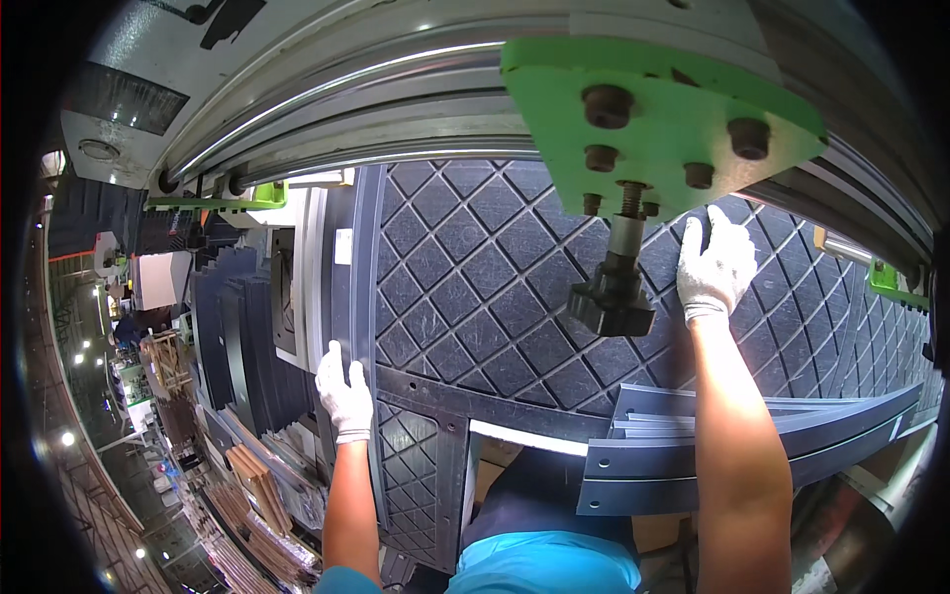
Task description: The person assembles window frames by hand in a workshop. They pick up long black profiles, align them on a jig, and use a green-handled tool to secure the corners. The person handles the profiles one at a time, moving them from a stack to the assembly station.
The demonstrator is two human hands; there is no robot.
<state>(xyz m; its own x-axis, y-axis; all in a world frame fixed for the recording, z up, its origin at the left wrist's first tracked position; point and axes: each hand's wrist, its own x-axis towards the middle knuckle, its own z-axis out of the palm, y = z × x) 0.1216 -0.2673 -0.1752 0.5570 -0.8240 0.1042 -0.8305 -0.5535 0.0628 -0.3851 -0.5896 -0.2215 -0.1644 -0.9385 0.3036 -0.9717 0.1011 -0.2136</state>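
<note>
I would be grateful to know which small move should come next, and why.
Probably, the white-gloved left hand could close lightly on the long dark-grey metal strip: it is open beside that strip, and the white-gloved right hand, over the black diamond-grooved mat, appears to hold nothing.

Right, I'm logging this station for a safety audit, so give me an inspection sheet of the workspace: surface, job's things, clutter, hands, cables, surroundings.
Surface: dark mat with a diamond grid.
Job's things: grey strip along the mat's left side; dark profiles at near right, partly hidden by the right forearm.
Clutter: brown boards and dark panels off to the left.
Hands: both gloved, open; left hand beside the strip, right hand over the mat, contact unclear.
Cables: nothing seen.
Surroundings: green bracket with black knob, metal rails, lit hall at left.
</note>
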